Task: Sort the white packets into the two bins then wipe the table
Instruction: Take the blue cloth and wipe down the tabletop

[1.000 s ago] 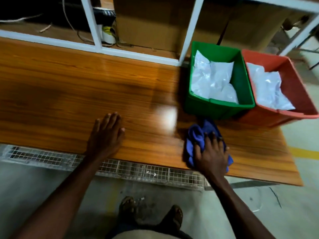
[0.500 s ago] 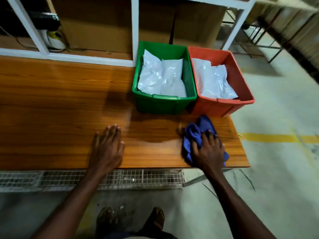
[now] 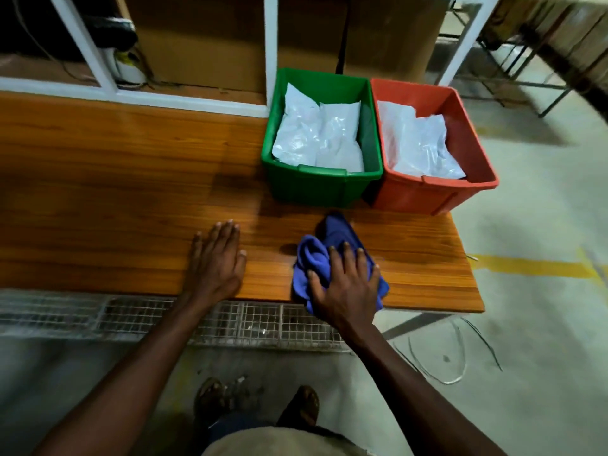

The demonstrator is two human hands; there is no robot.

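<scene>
White packets [image 3: 317,136] lie in the green bin [image 3: 316,185], and more white packets [image 3: 418,143] lie in the orange bin [image 3: 424,199] beside it, both at the right end of the wooden table [image 3: 98,192]. A crumpled blue cloth [image 3: 316,255] sits on the table in front of the bins. My right hand [image 3: 345,287] presses flat on the cloth near the table's front edge. My left hand [image 3: 214,261] rests flat on the bare wood to the left, fingers apart, holding nothing.
A white frame [image 3: 270,54] runs along the back of the table, with cardboard boxes [image 3: 204,44] and cables behind it. A wire mesh shelf [image 3: 131,317] runs under the front edge. Concrete floor with a yellow line [image 3: 533,266] lies to the right. My feet show below.
The view has swung to the right, so the bins sit nearer the middle. My right hand with the cloth has slid slightly toward the table's front edge. My left hand stays flat on the wood.
</scene>
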